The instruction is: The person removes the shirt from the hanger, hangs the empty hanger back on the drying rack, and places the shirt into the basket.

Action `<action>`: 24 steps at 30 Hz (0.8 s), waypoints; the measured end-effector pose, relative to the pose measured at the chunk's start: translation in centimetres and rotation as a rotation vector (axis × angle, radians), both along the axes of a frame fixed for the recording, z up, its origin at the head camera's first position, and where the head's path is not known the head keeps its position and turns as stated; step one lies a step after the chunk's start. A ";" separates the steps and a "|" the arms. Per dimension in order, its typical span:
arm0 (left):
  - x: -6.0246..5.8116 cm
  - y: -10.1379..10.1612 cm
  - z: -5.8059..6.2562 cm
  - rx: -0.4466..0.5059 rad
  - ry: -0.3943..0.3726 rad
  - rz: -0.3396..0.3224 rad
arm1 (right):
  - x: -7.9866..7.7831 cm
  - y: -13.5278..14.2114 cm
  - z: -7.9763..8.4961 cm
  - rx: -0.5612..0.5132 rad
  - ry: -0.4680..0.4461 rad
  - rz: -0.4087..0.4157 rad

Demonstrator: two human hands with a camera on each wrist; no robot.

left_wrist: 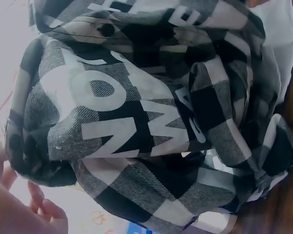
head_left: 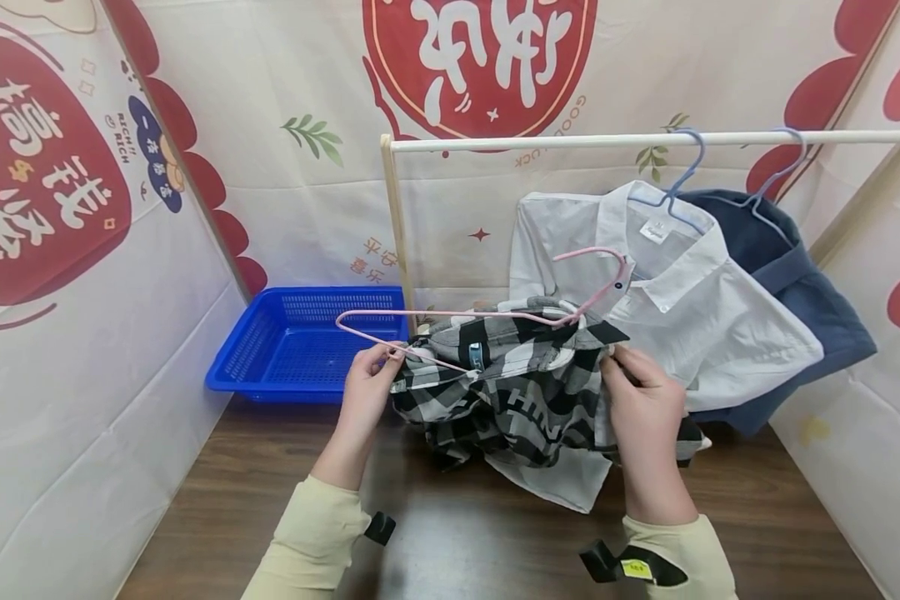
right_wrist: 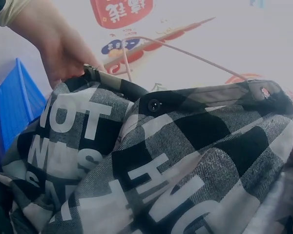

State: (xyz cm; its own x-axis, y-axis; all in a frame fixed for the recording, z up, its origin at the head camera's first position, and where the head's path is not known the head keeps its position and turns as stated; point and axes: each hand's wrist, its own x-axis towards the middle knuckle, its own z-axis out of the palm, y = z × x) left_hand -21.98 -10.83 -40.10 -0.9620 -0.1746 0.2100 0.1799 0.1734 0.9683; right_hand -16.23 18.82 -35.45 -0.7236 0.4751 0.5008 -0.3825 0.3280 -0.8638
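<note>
A black, grey and white checked shirt [head_left: 547,408] with white lettering hangs bunched between both hands above the table. My left hand [head_left: 371,379] pinches the left side of its collar, close to the left end of a pink hanger [head_left: 450,314]. The hanger lies partly inside the neck opening, its hook pointing up and to the right. My right hand [head_left: 645,400] pinches the collar's right side. In the right wrist view a dark button [right_wrist: 155,105] shows on the collar band. Folds of the shirt hide the hanger's right end.
A blue plastic basket [head_left: 285,387] stands at the back left. From a white rail [head_left: 645,140] hang a white shirt [head_left: 675,308] and a dark blue garment [head_left: 802,283] on blue hangers. White cloth [head_left: 562,483] shows below the checked shirt. Printed fabric walls enclose the table [head_left: 457,542].
</note>
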 end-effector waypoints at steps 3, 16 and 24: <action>-0.4 0.2 -0.1 -0.021 0.016 0.043 | -0.8 -0.2 0.4 0.023 -0.023 0.011; -0.7 2.7 -1.9 0.202 -0.086 0.019 | -3.0 -0.9 1.4 0.073 -0.068 0.066; -0.5 3.3 -3.1 0.048 -0.093 -0.171 | -3.6 -0.7 0.9 0.125 -0.098 0.083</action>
